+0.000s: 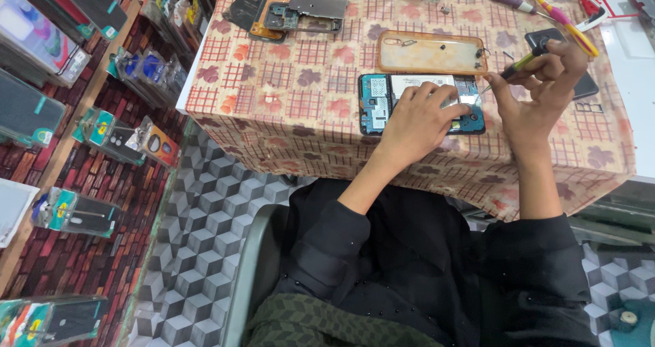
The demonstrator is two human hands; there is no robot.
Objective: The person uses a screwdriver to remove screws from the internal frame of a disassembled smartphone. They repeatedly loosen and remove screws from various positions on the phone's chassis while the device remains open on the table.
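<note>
Two phones lie opened on the patterned tablecloth [293, 108]. One is the opened phone [421, 103] under my hands at the centre of the frame, its blue board and white battery showing. The other is a second dismantled phone [292, 14] with an orange frame at the upper centre, a loose grey metal plate lying over it. One clear orange phone case [431, 51] lies flat just above the opened phone, nearly touching its upper edge. One dark phone [580, 81] sits at the right, partly hidden behind my right hand. Along the top right I count one purple-handled screwdriver [513, 3] and one pair of yellow and pink tweezers [561, 18].

My left hand [417, 120] rests palm down on the opened phone, fingers spread and pressing on its right half near the battery; it grips nothing. My right hand [539, 91] pinches one green-and-yellow screwdriver [516, 66] between thumb and fingertips, fingers pressed together round the handle. The tool slants down to the left, its tip reaching the phone's right end, just beside my left fingertips. So the phone lies directly beneath my left hand and to the lower left of my right hand's pinch.

At the left of the frame, many packaged phone covers hang on a brick-patterned wall display; I cannot count them exactly.
</note>
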